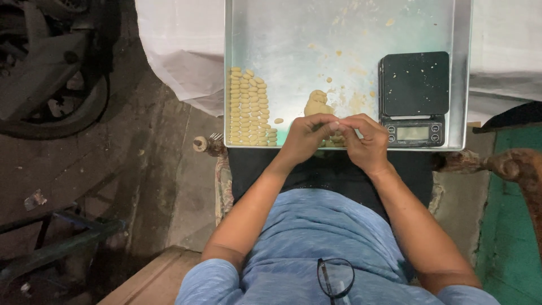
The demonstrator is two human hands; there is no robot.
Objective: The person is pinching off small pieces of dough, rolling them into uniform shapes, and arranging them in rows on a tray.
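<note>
Left hand [305, 138] and right hand [367, 141] pinch a small dough piece [334, 125] between fingertips at the metal tray's [460, 85] near edge; soft, light, easily squashed, so likely best gripped gently

Two hands are meeting at the lower middle of the frame, the left hand [305, 138] and the right hand [367, 141], pinching one small bit of dough [334, 125] between their fingertips. One metal tray [293, 34] is filling the upper middle, carrying one black digital scale [414, 99] at its right, one dough lump [318, 104] just above the hands, and rows of small dough pieces [248, 107] at its left, too many and too small to be counting exactly, with one stray piece [278, 121] beside them. One pair of glasses [335, 277] is hanging at the bottom centre, and one wheel [53, 68] is showing at the upper left.
</note>
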